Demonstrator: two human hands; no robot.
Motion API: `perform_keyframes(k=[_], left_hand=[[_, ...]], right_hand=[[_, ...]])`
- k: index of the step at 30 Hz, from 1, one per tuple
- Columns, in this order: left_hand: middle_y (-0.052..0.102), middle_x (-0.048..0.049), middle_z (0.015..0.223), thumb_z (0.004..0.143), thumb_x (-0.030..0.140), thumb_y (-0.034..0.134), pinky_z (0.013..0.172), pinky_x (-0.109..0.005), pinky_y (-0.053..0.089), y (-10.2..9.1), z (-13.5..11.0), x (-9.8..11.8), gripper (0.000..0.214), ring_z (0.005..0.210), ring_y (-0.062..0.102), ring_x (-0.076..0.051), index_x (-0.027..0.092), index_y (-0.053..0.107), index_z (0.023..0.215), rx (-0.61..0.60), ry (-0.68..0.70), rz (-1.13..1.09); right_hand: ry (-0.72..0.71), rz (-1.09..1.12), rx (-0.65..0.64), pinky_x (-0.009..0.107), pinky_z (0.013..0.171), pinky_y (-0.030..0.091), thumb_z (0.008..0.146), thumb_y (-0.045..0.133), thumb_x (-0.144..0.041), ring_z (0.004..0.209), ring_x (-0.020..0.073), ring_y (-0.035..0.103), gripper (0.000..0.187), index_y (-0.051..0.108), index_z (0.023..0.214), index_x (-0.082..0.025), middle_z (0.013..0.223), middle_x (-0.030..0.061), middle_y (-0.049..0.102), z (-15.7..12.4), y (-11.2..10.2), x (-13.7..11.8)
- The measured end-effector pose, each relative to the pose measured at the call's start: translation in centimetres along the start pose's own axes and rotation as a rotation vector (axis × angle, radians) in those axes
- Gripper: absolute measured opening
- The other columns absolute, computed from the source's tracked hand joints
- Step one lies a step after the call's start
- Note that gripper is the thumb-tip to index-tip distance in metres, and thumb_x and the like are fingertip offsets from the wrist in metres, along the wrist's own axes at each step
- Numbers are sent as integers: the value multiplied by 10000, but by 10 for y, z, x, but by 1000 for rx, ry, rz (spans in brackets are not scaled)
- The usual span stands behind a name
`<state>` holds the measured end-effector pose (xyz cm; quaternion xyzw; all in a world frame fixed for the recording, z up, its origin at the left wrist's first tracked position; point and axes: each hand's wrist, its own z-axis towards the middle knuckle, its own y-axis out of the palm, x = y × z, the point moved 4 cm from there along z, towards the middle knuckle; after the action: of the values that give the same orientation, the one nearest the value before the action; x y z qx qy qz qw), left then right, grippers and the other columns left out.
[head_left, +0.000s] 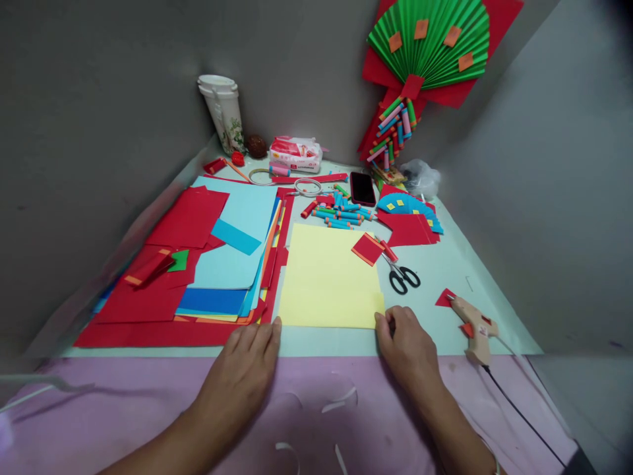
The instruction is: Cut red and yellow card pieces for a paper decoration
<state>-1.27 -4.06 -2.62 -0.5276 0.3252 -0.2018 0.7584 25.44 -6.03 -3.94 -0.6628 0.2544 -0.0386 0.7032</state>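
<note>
The pale yellow sheet (326,277) lies flat on the light green mat (445,264), square to the person and just beyond the pink cloth (148,409) at the table's near edge. It is plain and unmarked, matte and clean-edged. A faint crease crosses it close to the near edge, and the strip below that crease juts slightly farther to the right than the rest.

The left hand (244,373) rests palm down with its fingers together and loose, gripping nothing; its thumb tip touches the sheet's near left corner. The right hand (408,346) sits at the near right corner, fingers curled, thumb against the paper's edge; whether it pinches the corner or only presses it I cannot tell. The two hands are well apart, one at each near corner.

A stack of red and blue paper (217,264) lies just beside the sheet on its left; a small red folded piece (368,249) overlaps its far right corner; black-handled scissors (401,274) lie near its right edge; a glue gun (475,326) lies to the right of the right hand.
</note>
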Motion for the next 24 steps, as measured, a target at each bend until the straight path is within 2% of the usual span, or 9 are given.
perform_keyframes(k=[3,5,8,10,13,16,20,22,24], left_hand=[[697,-227,1116,802,-68,388,868,-465,448,-1,0,3,472,997,640,-343,1,661,1181,7,-52,-64],[622,-229,1291,808,-53,380,962,-478,405,-3,3,8,506,1171,574,-355,26,624,1243,44,-60,-135],[490,-188,1460,859,7,396,1067,-446,341,-2,14,21,528,1344,443,-309,69,511,1371,93,34,-237],[473,-206,1467,922,157,461,1091,-448,330,2,20,28,475,1360,428,-312,47,482,1384,107,86,-257],[479,-244,1447,910,400,551,1079,-461,367,14,25,32,604,1339,456,-342,15,483,1370,81,106,-259],[459,-250,1458,860,495,599,1070,-459,394,21,22,31,723,1346,448,-350,14,466,1383,48,111,-267],[434,-257,1471,818,571,614,1073,-461,399,21,18,28,828,1366,419,-355,8,442,1399,30,125,-301],[424,-255,1480,807,576,624,1079,-461,393,21,19,28,851,1376,404,-354,10,428,1411,23,124,-312],[412,-252,1488,804,580,624,1086,-462,385,22,20,28,863,1384,391,-351,14,417,1421,19,121,-318]], right_hand=[[-2,0,-1,266,549,237,961,459,-331,562,113,409,234,446,765,-203,776,-33,470,0,1,0],[-4,-4,-9,265,547,241,963,456,-335,568,116,416,233,443,771,-205,781,-33,470,0,1,-1],[-2,-19,-20,266,544,244,969,441,-331,576,120,422,233,436,771,-207,789,-31,469,1,1,-1],[1,-24,-18,266,543,243,970,435,-326,580,123,425,226,437,778,-208,795,-29,469,2,1,-2],[-6,-15,-11,267,543,243,970,436,-332,578,123,428,220,447,789,-208,798,-27,475,2,1,-2],[-25,-5,2,269,539,249,967,435,-332,569,122,430,217,456,791,-207,797,-24,485,1,2,-1],[-28,15,19,274,532,298,969,430,-338,579,135,471,215,470,801,-211,803,-13,515,1,1,3],[-40,22,86,287,544,359,963,443,-330,623,160,521,163,505,872,-209,855,16,558,-2,-5,3],[-163,45,257,333,636,454,945,476,-284,779,211,588,129,540,1003,-189,977,86,602,-9,-16,-5]])
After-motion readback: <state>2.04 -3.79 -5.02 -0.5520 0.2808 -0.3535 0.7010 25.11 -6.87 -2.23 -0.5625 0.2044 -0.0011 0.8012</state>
